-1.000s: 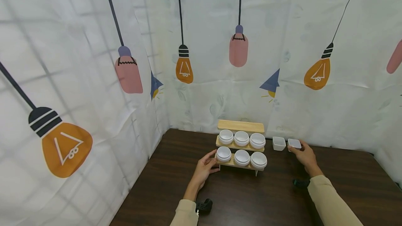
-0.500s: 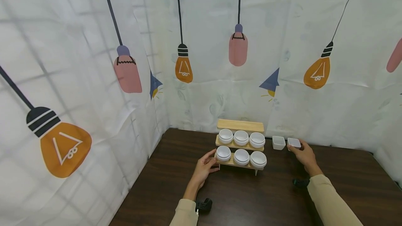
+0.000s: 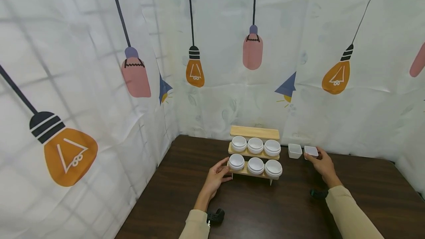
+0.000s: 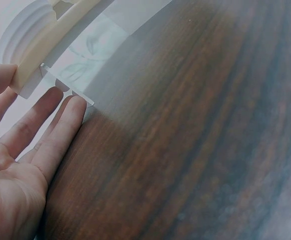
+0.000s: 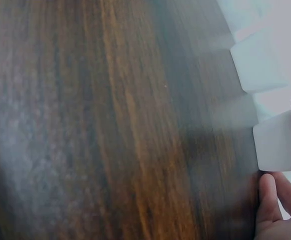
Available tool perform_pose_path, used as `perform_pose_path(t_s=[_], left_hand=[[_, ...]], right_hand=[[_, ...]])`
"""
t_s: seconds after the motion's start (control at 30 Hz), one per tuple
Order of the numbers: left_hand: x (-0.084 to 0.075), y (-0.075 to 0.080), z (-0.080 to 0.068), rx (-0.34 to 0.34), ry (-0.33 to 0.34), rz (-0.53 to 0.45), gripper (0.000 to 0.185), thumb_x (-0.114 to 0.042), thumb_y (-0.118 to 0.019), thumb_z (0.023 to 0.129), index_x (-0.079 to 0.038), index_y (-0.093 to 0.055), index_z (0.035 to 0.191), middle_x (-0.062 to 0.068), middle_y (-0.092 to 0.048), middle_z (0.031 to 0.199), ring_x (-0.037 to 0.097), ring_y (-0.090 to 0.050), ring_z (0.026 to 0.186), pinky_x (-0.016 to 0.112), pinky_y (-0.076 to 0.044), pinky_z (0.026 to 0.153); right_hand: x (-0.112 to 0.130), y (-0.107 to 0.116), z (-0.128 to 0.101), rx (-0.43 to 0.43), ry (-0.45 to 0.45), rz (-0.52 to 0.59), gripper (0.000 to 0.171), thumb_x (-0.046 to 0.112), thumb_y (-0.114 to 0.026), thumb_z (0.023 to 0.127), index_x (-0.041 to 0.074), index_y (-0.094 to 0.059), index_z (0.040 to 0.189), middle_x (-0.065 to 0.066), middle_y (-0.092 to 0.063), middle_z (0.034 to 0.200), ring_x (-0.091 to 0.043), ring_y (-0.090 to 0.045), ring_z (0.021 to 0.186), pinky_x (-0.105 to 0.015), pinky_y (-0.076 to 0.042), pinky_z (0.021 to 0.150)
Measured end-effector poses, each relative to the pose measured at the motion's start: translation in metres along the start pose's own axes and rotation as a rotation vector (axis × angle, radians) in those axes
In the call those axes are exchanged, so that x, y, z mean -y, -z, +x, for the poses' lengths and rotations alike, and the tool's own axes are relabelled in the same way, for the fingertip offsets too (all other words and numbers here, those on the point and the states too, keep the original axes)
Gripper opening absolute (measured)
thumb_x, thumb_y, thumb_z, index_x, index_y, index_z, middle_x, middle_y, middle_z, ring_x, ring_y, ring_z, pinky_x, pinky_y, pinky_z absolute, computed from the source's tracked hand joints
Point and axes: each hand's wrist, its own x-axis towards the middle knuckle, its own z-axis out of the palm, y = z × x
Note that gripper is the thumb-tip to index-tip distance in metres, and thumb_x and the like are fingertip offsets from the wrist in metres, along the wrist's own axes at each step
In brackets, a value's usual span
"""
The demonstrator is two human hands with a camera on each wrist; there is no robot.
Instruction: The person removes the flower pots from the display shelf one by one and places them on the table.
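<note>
My left hand (image 3: 214, 180) is at the left end of a tiered wooden stand (image 3: 254, 132) that bears several round white bowls (image 3: 255, 166) on its two lower tiers. In the left wrist view the thumb and index finger pinch the end of the lower wooden board (image 4: 55, 37); the other fingers extend beside the stand's clear leg. On the right, my right hand (image 3: 323, 166) holds a small square white bowl (image 3: 310, 151) between thumb and fingers, low at the table's back. The right wrist view shows the bowl's side (image 5: 279, 144), with part of the hand cut off.
A second square white bowl (image 3: 294, 151) stands just left of the held one. The dark wooden table (image 3: 259, 209) ends at a white fabric wall (image 3: 219, 106) printed with lamps, close behind the stand and bowls. Black wrist cameras (image 3: 216, 217) sit on both wrists.
</note>
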Motion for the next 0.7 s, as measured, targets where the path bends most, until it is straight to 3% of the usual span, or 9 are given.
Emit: perform_pose_path(t_s=[0.27,0.5,0.7], left_hand=[[0.001,0.000,-0.001,0.006,-0.003,0.008,0.048,-0.018,-0.058,0.106,-0.012,-0.048,0.153,0.015,-0.066,0.124,0.028,-0.068,0.115,0.044,-0.062,0.095],[0.000,0.000,-0.001,0.001,-0.002,0.003,0.048,-0.018,-0.058,0.106,-0.013,-0.049,0.153,0.014,-0.067,0.123,0.030,-0.068,0.114,0.045,-0.062,0.095],[-0.001,0.000,-0.002,0.006,-0.008,0.003,0.049,-0.019,-0.058,0.106,-0.011,-0.047,0.154,0.015,-0.066,0.124,0.031,-0.068,0.114,0.045,-0.061,0.096]], right_hand=[[0.000,0.002,-0.006,0.007,-0.028,0.031,0.098,0.056,-0.057,0.100,0.002,-0.006,0.164,-0.039,-0.023,0.158,-0.053,-0.032,0.140,-0.067,-0.040,0.110],[0.001,0.003,-0.015,0.029,-0.012,0.065,0.098,0.055,-0.057,0.100,0.004,-0.003,0.164,-0.039,-0.027,0.156,-0.052,-0.035,0.137,-0.064,-0.042,0.106],[-0.001,-0.001,-0.022,0.017,-0.039,0.128,0.097,0.051,-0.056,0.102,0.001,0.000,0.164,-0.038,-0.027,0.158,-0.054,-0.033,0.141,-0.068,-0.036,0.113]])
